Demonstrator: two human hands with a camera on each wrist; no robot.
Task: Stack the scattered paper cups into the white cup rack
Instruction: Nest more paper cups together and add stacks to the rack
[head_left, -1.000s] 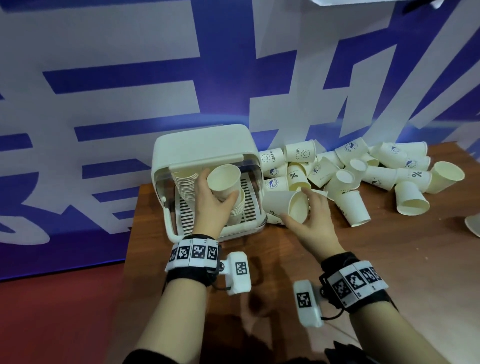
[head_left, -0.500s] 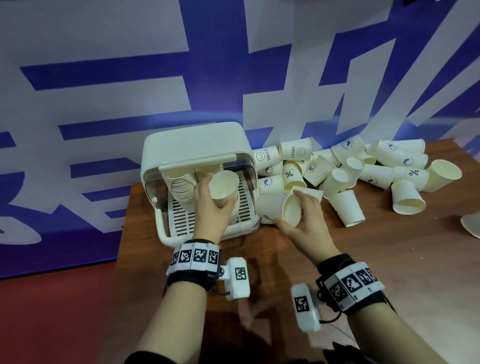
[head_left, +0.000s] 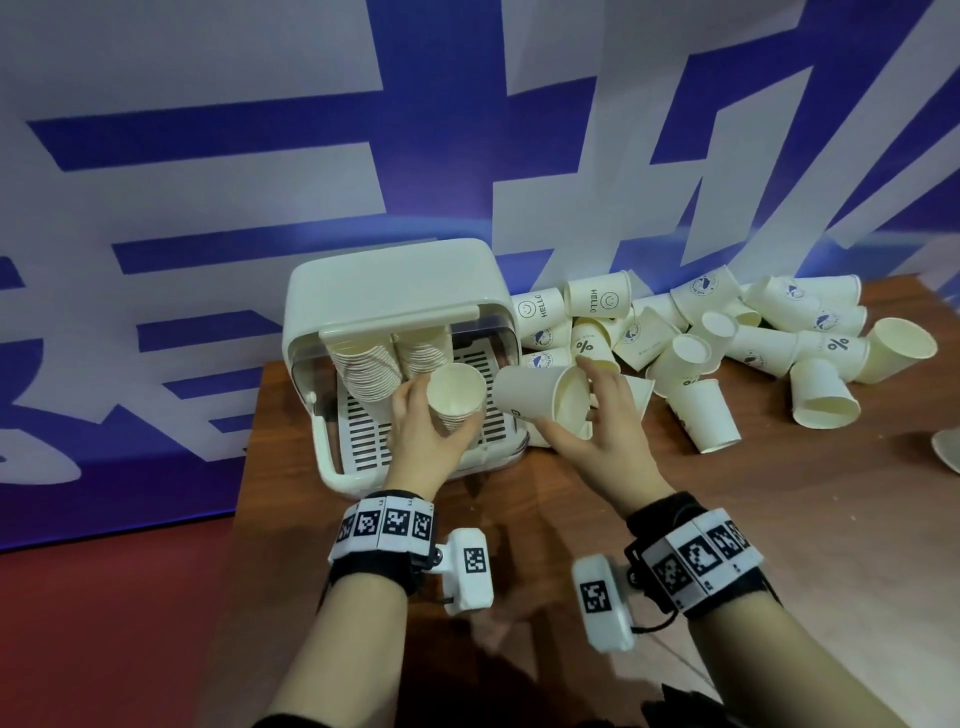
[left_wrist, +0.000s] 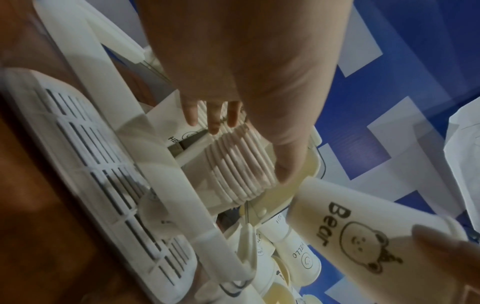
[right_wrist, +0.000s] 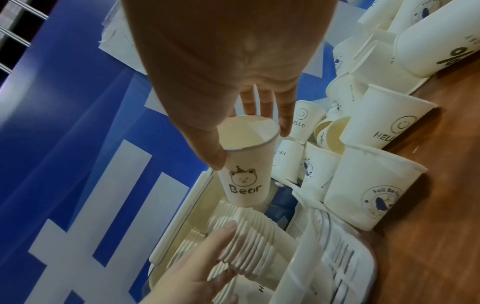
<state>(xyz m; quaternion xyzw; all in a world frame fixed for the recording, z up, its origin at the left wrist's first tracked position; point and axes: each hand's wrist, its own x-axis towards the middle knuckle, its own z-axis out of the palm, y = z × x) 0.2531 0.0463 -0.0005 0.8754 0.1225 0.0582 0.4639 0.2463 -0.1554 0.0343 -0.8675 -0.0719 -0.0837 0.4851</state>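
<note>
R hand (head_left: 602, 431) is pinching a single cup (head_left: 540, 396) at its rim, thumb (right_wrist: 207, 144) on one side of the lip, fingers (right_wrist: 262, 102) on the far side. L hand (head_left: 426, 441) is wrapping its fingers (right_wrist: 218, 242) round a nested stack (head_left: 453, 397), thumb (left_wrist: 285, 156) lying along the ribbed rims.

Key relation: the cup is lying tipped on its side, base pointing left twd the stack's open mouth, mouth facing right. The stack's mouth is facing up and twd the camera, just left of the cup's base; the two are close but not touching as far as the head view shows. So the cup's long axis is running left-right while the stack's is leaning nearer to upright — prob. needs the R hand to swing the base down and in. R hand is the one doing the feeding; L is only steadying.

Looks: the cup is cream paper w/ a bear face and "Bear" printed in black (left_wrist: 337, 226). The stack is plain cream w/ many rolled rims showing.

The rack (head_left: 384, 291) is a white box w/ slotted floor, sitting at the table's (head_left: 779, 545) left far end, w/ two more stacks (head_left: 374, 364) leaning inside. Loose cups (head_left: 727, 358) are lying heaped to the right along the blue-white wall (head_left: 208, 156).
</note>
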